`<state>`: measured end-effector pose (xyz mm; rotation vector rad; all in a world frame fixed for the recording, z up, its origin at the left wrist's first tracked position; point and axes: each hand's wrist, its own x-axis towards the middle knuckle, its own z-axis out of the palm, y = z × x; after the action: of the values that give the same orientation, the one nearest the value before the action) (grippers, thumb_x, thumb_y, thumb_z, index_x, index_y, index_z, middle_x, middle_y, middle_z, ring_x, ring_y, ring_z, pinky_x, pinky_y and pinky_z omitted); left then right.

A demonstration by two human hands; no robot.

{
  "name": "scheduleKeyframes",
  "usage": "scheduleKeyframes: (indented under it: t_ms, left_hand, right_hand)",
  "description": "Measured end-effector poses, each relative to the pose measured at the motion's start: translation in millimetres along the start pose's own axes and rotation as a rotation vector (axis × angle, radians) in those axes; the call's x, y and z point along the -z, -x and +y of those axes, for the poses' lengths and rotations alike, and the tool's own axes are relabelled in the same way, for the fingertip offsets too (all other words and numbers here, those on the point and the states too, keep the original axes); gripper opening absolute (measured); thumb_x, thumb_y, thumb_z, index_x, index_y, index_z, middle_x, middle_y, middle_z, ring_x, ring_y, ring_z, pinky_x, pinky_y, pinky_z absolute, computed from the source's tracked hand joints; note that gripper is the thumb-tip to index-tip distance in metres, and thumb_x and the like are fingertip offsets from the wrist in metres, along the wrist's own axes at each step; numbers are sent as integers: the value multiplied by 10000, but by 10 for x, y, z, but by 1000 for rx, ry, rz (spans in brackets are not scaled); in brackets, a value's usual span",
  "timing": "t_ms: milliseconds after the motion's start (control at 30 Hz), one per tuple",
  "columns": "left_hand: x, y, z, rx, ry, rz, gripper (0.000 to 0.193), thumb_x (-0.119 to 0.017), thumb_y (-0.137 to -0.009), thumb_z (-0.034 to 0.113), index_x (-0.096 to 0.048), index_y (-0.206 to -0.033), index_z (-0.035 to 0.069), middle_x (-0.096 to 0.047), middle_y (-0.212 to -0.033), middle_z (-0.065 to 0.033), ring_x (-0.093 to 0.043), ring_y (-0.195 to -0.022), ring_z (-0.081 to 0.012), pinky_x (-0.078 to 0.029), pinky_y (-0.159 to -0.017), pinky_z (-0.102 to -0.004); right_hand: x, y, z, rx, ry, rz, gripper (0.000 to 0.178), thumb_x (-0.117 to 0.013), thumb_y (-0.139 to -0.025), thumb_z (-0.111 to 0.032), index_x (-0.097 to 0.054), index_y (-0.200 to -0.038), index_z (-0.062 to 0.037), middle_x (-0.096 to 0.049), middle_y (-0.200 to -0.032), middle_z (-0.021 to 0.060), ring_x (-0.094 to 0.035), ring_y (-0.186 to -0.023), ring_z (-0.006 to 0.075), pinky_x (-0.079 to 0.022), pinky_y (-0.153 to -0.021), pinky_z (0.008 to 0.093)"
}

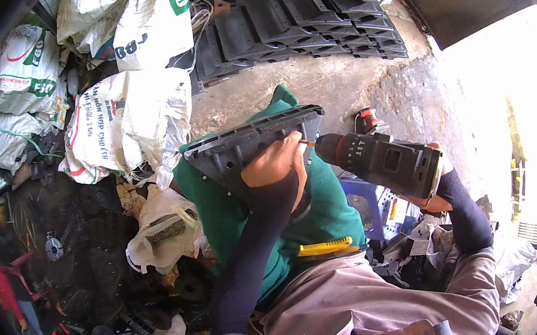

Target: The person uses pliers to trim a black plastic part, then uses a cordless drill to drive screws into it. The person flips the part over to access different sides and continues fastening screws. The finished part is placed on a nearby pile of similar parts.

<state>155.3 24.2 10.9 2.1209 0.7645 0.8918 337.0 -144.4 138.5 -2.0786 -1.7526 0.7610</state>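
Observation:
A black plastic part with ribs and a long flat edge lies across my green-covered lap. My left hand rests on it, fingers pinched close to the part's right end. Whatever those fingertips hold is too small to make out. From the right, my right hand grips a black cordless drill, partly hidden behind the tool's body. The drill lies level and points left. Its thin bit ends right beside my left fingertips.
Black plastic panels are stacked at the back. White printed sacks stand at left, by an open bag of small pieces. A red-and-black tool sits on the floor beyond the drill. A yellow-handled tool lies at my waist; a blue plastic stool is at right.

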Motion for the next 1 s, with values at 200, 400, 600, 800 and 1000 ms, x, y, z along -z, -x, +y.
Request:
scheduleKeyframes:
  t_ms: [200, 400, 600, 800, 1000]
  left_hand:
    - [-35, 22, -14, -10, -80, 13, 150, -631, -848, 155, -659, -986, 101, -687, -843, -73, -667, -721, -254, -525, -636, -345]
    - [-71, 36, -52, -58, -93, 51, 148, -630, -854, 172, -644, -993, 122, -686, -842, -54, -659, -704, -239, -519, -626, -347]
    - [-27, 49, -68, -56, -86, 19, 118, -636, -842, 147, -625, -958, 128, -659, -787, -36, -641, -672, -231, -507, -601, -347]
    - [-12, 46, -86, -89, -86, -14, 142, -635, -836, 109, -621, -978, 112, -648, -797, -54, -645, -701, -238, -511, -617, -338]
    - [-46, 59, -106, -99, -72, 32, 131, -621, -852, 147, -602, -979, 116, -620, -746, -56, -632, -657, -239, -502, -585, -345]
  right_hand:
    - [181, -195, -274, 113, 107, 28, 592, -781, -645, -159, -585, -1169, 36, -690, -902, 155, -696, -766, 269, -554, -721, 356]
    - [300, -318, -358, 101, 124, -72, 647, -761, -607, -146, -572, -1197, 38, -675, -884, 204, -675, -778, 342, -535, -705, 375]
    - [303, -370, -407, 166, 138, -78, 636, -760, -608, -145, -567, -1183, 45, -666, -900, 205, -674, -787, 344, -536, -712, 377]
    - [280, -311, -559, 69, 90, -97, 617, -762, -634, -136, -550, -1176, 69, -671, -920, 209, -686, -786, 333, -546, -696, 376]
    - [204, -310, -542, 118, 107, -68, 608, -760, -648, -138, -545, -1174, 78, -674, -932, 219, -693, -785, 326, -552, -700, 362]
